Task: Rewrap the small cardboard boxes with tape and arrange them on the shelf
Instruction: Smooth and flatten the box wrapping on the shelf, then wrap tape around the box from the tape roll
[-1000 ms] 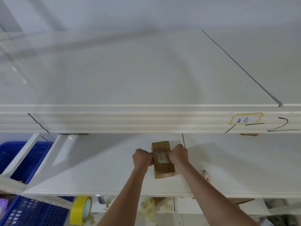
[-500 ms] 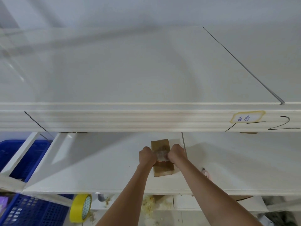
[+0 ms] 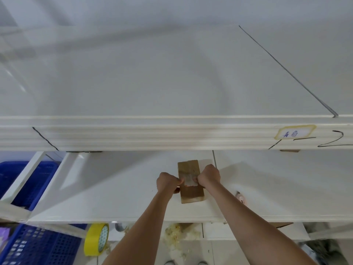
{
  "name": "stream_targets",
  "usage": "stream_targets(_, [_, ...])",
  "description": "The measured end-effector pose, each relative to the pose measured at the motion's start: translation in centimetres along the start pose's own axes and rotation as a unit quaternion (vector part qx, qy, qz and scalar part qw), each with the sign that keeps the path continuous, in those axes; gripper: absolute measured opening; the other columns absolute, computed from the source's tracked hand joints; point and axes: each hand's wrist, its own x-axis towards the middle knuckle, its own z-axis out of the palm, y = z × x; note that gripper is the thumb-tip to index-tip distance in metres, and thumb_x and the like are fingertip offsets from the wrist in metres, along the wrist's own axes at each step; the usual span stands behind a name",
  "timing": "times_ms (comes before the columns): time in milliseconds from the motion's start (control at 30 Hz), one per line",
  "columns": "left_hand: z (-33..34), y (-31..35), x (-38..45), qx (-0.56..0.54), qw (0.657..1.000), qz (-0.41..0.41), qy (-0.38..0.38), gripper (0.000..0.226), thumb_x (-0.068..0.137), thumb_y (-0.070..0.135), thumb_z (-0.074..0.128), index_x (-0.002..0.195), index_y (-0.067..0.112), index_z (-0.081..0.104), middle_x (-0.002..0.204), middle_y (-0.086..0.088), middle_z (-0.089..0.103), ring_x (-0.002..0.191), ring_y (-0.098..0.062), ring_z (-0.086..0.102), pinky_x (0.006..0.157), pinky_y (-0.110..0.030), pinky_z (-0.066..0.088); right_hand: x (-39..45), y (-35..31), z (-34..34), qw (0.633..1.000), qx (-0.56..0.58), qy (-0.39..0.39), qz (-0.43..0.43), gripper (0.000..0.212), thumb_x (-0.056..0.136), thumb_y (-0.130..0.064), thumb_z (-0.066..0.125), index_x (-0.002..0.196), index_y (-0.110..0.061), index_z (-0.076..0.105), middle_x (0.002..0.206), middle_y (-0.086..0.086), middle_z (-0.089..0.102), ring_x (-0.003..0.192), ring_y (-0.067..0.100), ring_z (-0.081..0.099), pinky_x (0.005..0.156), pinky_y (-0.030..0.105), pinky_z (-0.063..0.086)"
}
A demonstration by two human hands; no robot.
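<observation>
A small cardboard box [image 3: 191,183] is laid flat on the lower white shelf [image 3: 107,190], near its front edge and just under the upper shelf [image 3: 152,134], presumably so the board takes the pressure while tape is worked. The left hand [image 3: 168,183] is curled at the box's left side and the right hand [image 3: 209,176] at its right, both apparently pinching the ends of a clear tape strip [image 3: 189,181] stretched across the top; exact finger contact cannot be told. The strip is judged to be held taut so it goes down flat across the seam. A yellow tape roll [image 3: 97,239] is seen below the shelf, within reach. Blue perforated crates [image 3: 38,247] are seen lower left; contents cannot be made out. A handwritten label [image 3: 294,132] is stuck on the upper shelf's edge. A small pinkish object [image 3: 241,198] lies right of the box, unidentifiable.
</observation>
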Motion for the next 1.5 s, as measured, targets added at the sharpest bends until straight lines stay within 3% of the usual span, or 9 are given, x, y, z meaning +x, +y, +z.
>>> stream_targets(200, [1.0,-0.9,-0.3,0.052,0.995,0.083,0.018,0.032,0.085,0.033,0.080,0.077,0.002,0.072,0.070,-0.007,0.072,0.067,-0.020,0.072,0.068,-0.027,0.060,-0.6,0.0,0.1,0.999,-0.036,0.006,-0.015,0.022,0.091,-0.014,0.073,0.106,-0.008,0.058,0.107,0.009,0.066,0.082,0.019,0.056,0.046,0.019,0.035])
stream_targets(367, [0.2,-1.9,-0.8,-0.008,0.998,0.063,-0.022,0.036,0.097,0.039,0.063,0.093,0.004,0.066,0.090,-0.011,0.073,0.080,-0.025,0.074,0.078,-0.035,0.063,-2.4,-0.5,1.9,0.995,-0.080,0.046,-0.044,0.025,0.096,-0.012,0.063,0.119,-0.004,0.060,0.104,0.006,0.065,0.094,0.020,0.064,0.069,0.023,0.048])
stream_targets(500, [-1.6,-2.9,-0.9,-0.051,0.997,0.062,-0.007,0.030,0.101,0.030,0.058,0.093,0.003,0.069,0.087,-0.010,0.074,0.080,-0.025,0.073,0.080,-0.036,0.063,-4.0,-1.0,2.9,0.994,-0.048,0.082,-0.053,0.063,0.095,-0.014,0.065,0.147,-0.002,0.032,0.131,0.013,0.059,0.116,0.028,0.062,0.083,0.030,0.054])
stream_targets(633, [-4.5,-4.6,-1.4,-0.095,0.992,0.071,0.032,0.019,0.091,0.014,0.055,0.074,0.009,0.064,0.082,-0.014,0.074,0.067,-0.028,0.067,0.069,-0.037,0.060,-5.8,-2.0,3.6,0.983,-0.013,0.122,-0.135,0.064,0.096,-0.010,0.058,0.151,0.002,0.027,0.146,0.017,0.046,0.132,0.032,0.049,0.108,0.040,0.047])
stream_targets(833, [-10.5,-9.7,-4.2,-0.115,0.975,0.065,0.176,0.025,0.086,0.017,0.055,0.071,0.001,0.068,0.073,-0.016,0.072,0.068,-0.031,0.062,0.065,-0.036,0.053,-10.6,-4.4,5.9,0.964,0.054,0.072,-0.251,0.052,0.096,0.002,0.046,0.148,-0.001,0.039,0.139,0.015,0.055,0.125,0.028,0.057,0.100,0.032,0.051])
stream_targets(1067, [-16.5,-18.0,-7.7,-0.128,0.935,0.005,0.332,0.035,0.099,0.023,0.047,0.072,0.001,0.054,0.066,-0.013,0.056,0.067,-0.032,0.056,0.060,-0.036,0.041,-15.5,-4.0,11.4,0.959,0.151,-0.099,-0.218,0.027,0.096,-0.005,0.048,0.117,-0.011,0.064,0.122,0.008,0.064,0.111,0.025,0.064,0.091,0.030,0.053])
stream_targets(1133, [-17.3,-20.1,-7.1,-0.136,0.942,-0.033,0.304,0.028,0.097,0.023,0.051,0.091,-0.002,0.060,0.080,-0.017,0.063,0.078,-0.036,0.061,0.067,-0.038,0.044,-16.4,-3.8,12.8,0.955,0.163,-0.158,-0.191,0.022,0.092,-0.002,0.052,0.101,-0.015,0.067,0.115,0.009,0.068,0.103,0.028,0.069,0.091,0.037,0.058])
stream_targets(1233, [-18.2,-22.3,-6.0,-0.113,0.964,-0.087,0.226,0.042,0.096,0.032,0.054,0.123,0.000,0.055,0.107,-0.020,0.067,0.093,-0.035,0.062,0.068,-0.037,0.042,-18.0,-4.0,14.0,0.951,0.151,-0.222,-0.156,0.023,0.092,0.003,0.047,0.096,-0.011,0.065,0.106,0.015,0.071,0.074,0.024,0.070,0.066,0.029,0.059])
stream_targets(1500, [-20.9,-25.1,-1.7,-0.026,0.996,-0.049,0.074,0.057,0.096,0.030,0.063,0.145,0.006,0.046,0.127,-0.010,0.059,0.106,-0.027,0.058,0.082,-0.033,0.047,-19.6,-7.8,16.3,0.953,0.168,-0.232,-0.097,0.022,0.095,0.005,0.041,0.096,-0.003,0.062,0.092,0.019,0.064,0.055,0.023,0.053,0.037,0.014,0.039])
